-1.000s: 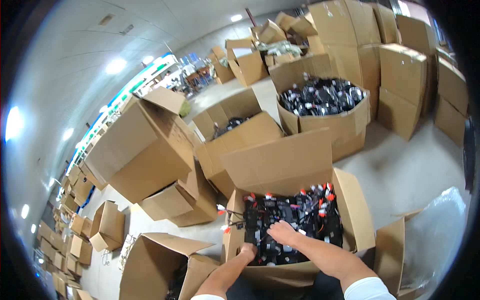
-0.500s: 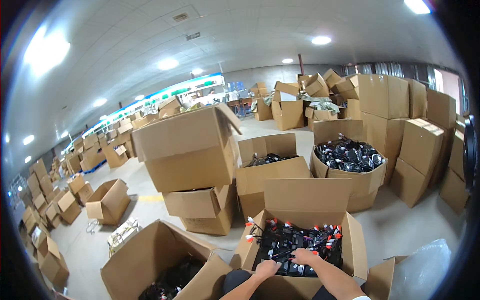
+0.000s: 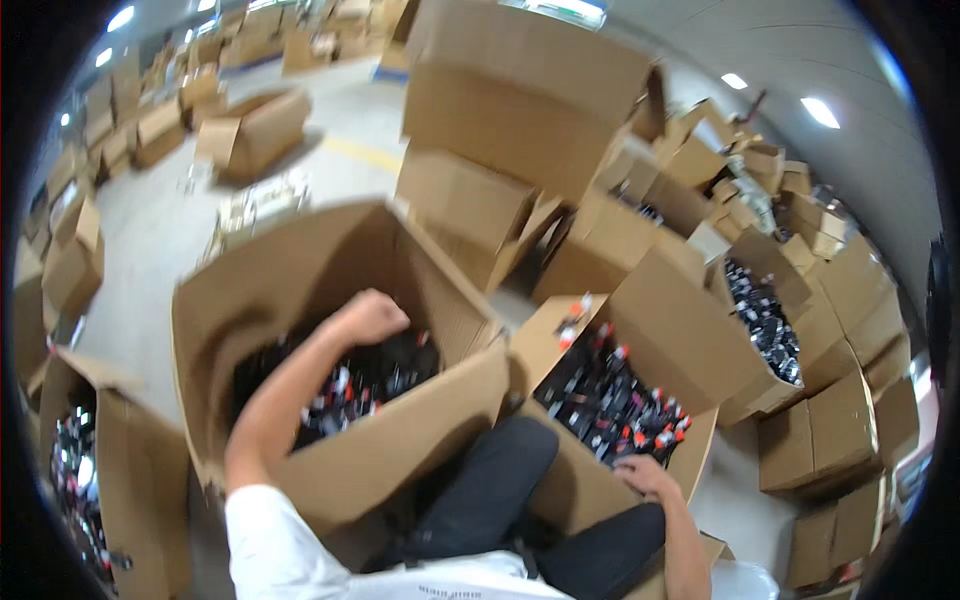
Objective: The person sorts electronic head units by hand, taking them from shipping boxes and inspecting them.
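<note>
My left hand (image 3: 372, 316) is over a large open cardboard box (image 3: 300, 235), above a heap of dark parts (image 3: 405, 362) with bits of white and red. Motion smears its fingers, and I see nothing held in it. My right hand (image 3: 650, 476) rests at the near right corner of a second open box (image 3: 655, 330), its fingers loosely spread at the edge of the contents. Inside that box lie rows of black devices (image 3: 590, 400) with cables and red and white connectors. Blur hides their exact kind.
At far left stands another carton (image 3: 140, 480) of dark parts. Stacked cartons (image 3: 510, 110) rise behind the two boxes, and a box of black packed items (image 3: 765, 330) is at the right. My knees (image 3: 490, 480) press close to both boxes.
My view has swung left and down. My left hand has left the black devices and moved over to the left box. My right hand has drawn back to its box's near corner.
</note>
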The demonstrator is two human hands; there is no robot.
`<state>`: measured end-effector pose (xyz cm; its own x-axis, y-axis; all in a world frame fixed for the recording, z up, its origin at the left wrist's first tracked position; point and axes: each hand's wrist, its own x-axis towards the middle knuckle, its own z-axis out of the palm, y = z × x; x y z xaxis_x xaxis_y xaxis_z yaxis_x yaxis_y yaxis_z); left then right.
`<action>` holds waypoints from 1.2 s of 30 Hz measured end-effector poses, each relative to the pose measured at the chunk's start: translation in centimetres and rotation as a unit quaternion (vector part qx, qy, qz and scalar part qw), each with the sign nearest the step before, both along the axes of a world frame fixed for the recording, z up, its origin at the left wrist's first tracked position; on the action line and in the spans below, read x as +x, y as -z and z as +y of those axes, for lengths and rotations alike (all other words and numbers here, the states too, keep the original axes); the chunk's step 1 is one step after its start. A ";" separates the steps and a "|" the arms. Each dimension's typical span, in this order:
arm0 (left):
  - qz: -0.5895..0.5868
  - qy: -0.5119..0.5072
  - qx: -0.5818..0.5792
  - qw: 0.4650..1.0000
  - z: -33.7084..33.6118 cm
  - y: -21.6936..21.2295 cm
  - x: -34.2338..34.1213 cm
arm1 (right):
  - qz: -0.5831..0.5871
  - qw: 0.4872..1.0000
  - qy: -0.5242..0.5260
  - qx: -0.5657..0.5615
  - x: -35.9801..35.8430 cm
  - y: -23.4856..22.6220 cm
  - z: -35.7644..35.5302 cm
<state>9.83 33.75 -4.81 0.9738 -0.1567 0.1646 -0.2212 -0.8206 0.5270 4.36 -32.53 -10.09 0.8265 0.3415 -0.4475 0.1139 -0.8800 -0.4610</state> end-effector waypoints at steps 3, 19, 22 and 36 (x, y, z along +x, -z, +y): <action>0.102 -0.172 0.072 0.977 11.9 7.9 -2.5 | -0.002 0.994 0.099 0.035 1.6 0.2 1.4; 0.379 0.027 0.311 0.871 1.4 24.3 -2.5 | 0.049 0.998 -0.008 -0.028 5.1 4.7 1.0; 0.458 0.116 0.312 0.825 2.4 22.7 -1.2 | 0.016 0.996 -0.023 -0.080 4.5 6.3 -1.1; 0.429 0.192 0.099 0.877 7.5 18.1 -5.0 | -0.033 0.990 -0.139 -0.004 4.9 5.0 1.5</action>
<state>4.82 41.28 -22.89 0.5944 -0.4435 -0.6708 -0.0937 -0.8666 0.4901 9.24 -31.07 -15.13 0.7285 0.5566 -0.3994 0.3820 -0.8140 -0.4376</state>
